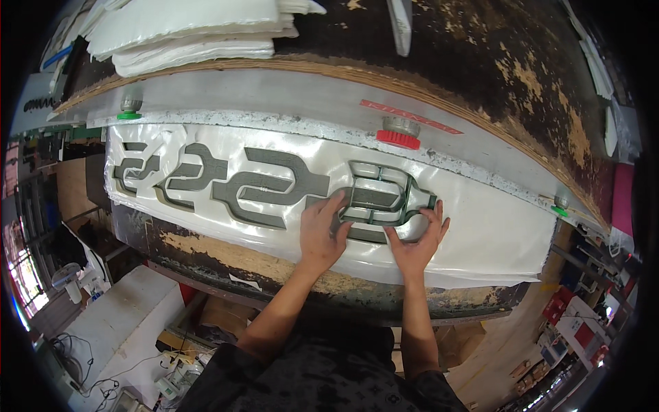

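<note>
A metal cutting die [410, 191], dark with a greenish edge and inner crossbars, lies on a glossy white sheet [494, 230]. My left hand [320, 232] grips its left side, thumb and fingers bent around the rim. On the opposite side, my right hand [419, 242] holds the die's right end between thumb and fingers. Left of the die, a row of curved, forked cut-outs [305, 182] shows dark grey in the sheet. Part of the die's left rim is hidden behind my left fingers.
Beyond the sheet runs a metal press beam [274, 89] with a red button [398, 139] and green buttons [129, 115] at its ends. White sheets [185, 34] are stacked on top. The worn table edge [206, 250] lies nearer me; a white-topped bench [130, 316] stands lower left.
</note>
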`<state>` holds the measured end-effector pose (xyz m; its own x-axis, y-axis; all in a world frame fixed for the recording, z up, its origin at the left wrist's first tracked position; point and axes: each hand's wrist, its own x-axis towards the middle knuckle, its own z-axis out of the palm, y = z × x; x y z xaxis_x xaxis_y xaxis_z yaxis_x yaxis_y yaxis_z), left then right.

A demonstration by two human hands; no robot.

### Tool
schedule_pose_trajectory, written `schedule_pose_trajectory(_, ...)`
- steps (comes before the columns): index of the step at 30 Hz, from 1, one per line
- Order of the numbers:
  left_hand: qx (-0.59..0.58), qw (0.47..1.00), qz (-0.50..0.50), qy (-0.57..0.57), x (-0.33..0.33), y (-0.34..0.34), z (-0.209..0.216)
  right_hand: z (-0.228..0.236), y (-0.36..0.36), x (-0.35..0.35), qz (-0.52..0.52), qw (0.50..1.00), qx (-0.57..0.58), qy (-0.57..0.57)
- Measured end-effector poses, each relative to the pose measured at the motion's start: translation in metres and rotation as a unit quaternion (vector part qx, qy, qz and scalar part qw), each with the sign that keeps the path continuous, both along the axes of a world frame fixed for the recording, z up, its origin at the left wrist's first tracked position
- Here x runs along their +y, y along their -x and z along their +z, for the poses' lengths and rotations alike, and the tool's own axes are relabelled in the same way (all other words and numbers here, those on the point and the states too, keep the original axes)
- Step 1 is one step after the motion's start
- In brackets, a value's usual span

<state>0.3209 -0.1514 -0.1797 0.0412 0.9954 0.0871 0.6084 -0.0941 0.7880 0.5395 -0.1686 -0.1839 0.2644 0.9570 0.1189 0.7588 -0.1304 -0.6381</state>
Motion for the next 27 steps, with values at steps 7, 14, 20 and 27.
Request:
schedule_pose_trajectory(7, 0.017, 1.000, 0.003, 0.018, 0.000, 0.000, -0.002, 0.000, 0.001, 0.001, -0.004, 1.000, -0.013, 0.004)
schedule_pose_trajectory(14, 0.020, 0.999, 0.003, 0.032, 0.000, 0.001, 0.002, 0.002, 0.002, -0.002, -0.005, 1.000, -0.005, 0.009)
schedule_pose_trajectory(20, -0.044, 0.999, 0.002, -0.005, -0.001, 0.003, 0.017, 0.010, -0.003, 0.002, 0.011, 1.000, 0.017, -0.017)
schedule_pose_trajectory(27, -0.054, 0.973, -0.159, 0.159, -0.063, 0.043, 0.072, 0.071, -0.054, 0.016, 0.035, 0.985, 0.161, -0.060)
